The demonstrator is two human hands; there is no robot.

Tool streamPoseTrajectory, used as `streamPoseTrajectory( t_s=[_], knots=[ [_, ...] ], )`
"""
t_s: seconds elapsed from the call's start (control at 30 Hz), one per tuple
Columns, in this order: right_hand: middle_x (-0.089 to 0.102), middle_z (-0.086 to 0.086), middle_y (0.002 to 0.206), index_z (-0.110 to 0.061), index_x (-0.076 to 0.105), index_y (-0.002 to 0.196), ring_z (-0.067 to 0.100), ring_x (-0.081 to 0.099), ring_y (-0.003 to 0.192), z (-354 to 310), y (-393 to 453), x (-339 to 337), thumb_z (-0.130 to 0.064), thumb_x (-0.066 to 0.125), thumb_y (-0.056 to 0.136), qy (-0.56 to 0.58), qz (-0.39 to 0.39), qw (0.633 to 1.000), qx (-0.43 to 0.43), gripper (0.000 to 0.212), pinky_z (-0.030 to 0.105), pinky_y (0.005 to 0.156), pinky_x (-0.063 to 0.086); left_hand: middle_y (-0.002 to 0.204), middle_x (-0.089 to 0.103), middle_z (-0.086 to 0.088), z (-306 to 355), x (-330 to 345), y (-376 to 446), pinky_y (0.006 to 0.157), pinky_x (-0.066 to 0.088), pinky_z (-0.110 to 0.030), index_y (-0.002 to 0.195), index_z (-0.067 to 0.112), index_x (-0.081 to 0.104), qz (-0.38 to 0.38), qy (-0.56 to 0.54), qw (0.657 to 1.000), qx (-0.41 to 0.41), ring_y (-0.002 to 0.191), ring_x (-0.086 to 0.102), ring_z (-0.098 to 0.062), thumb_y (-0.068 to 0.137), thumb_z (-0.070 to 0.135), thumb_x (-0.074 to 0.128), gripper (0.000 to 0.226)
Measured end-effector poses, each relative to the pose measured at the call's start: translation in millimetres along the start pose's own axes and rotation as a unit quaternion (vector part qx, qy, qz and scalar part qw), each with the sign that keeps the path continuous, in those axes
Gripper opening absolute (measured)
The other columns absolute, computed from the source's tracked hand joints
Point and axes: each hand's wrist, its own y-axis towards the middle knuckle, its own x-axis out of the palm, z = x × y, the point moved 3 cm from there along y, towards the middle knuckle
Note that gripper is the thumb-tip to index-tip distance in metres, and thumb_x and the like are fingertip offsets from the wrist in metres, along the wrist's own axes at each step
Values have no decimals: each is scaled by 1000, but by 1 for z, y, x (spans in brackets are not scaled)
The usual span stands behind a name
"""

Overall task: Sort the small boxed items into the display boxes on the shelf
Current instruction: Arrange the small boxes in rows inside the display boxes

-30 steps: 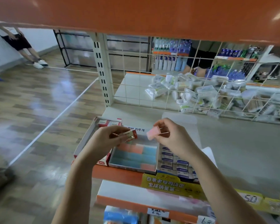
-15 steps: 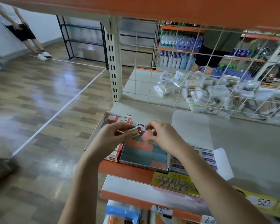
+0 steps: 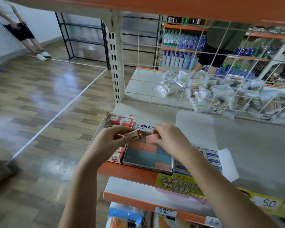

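Three display boxes sit side by side at the shelf's front left. The left red box [image 3: 105, 123] holds red-and-white boxed erasers. The middle box [image 3: 155, 169] holds pink and blue erasers. The right box [image 3: 212, 158] holds blue-and-white ones. My left hand [image 3: 112, 140] pinches a small red-and-white boxed eraser [image 3: 136, 134] just above the gap between the left and middle boxes. My right hand [image 3: 169, 139] pinches a pink eraser [image 3: 150, 138] at the back row of the middle box, low over the other erasers.
A white wire grid [image 3: 196, 71] backs the shelf, with piled white packets [image 3: 212, 94] behind it. An orange shelf [image 3: 155, 5] hangs overhead. Price tags [image 3: 268, 204] line the shelf front. People stand at far left and behind the grid. Wooden floor lies left.
My right hand has lowered the pink eraser from mid-air down into the back of the middle box. My left hand keeps its hold on the red-and-white eraser. The view has shifted closer.
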Motion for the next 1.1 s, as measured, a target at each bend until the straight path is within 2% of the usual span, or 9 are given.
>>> streamPoseTrajectory(
  t_s=[0.17,0.3,0.53,0.7,0.8,0.97,1.1],
  knots=[
    [55,3,102,-11,61,107,17,54,86,1,-2,2,-20,57,91,-8,13,1000,3,19,21,70,38,91,72,12,-1,-2,-4,80,56,-35,102,36,67,-1,6,1000,-2,85,67,-8,82,24,68,23],
    [55,4,101,-10,62,107,18,55,84,1,-2,4,-18,55,93,-16,25,1000,-1,17,25,72,45,91,72,13,-1,-2,-5,78,56,-33,97,42,66,0,3,1000,-1,85,67,-11,83,23,68,24],
    [55,5,98,-8,62,102,19,55,85,2,-1,8,-35,57,91,-30,0,1000,4,29,30,76,48,89,72,11,0,4,-5,71,54,-23,97,38,66,-1,-7,1000,-6,85,67,-5,83,19,68,24],
    [55,5,95,-10,59,100,20,54,83,0,0,11,-23,61,89,-30,-4,1000,1,16,31,75,49,90,72,10,1,7,-5,67,52,-17,101,32,67,3,-5,1000,-12,83,66,-2,83,19,68,22],
    [57,5,94,-10,61,97,20,56,81,1,3,17,-12,59,89,-48,3,999,-4,8,33,75,51,88,72,10,0,6,-6,69,54,-20,99,33,67,5,-2,1000,-12,82,66,-5,84,18,67,22],
    [59,3,87,-12,66,91,20,58,75,6,7,27,-3,61,85,-88,-1,996,-9,13,30,70,53,90,71,11,0,4,-9,72,55,-24,102,35,65,5,20,1000,-11,83,65,-5,84,20,66,23],
    [59,5,85,-13,68,90,21,57,72,7,7,28,2,56,85,-109,-21,994,-14,20,27,63,49,90,71,12,-2,4,-9,74,56,-29,97,40,63,7,18,1000,-12,85,66,-8,84,20,66,24]
  ],
)
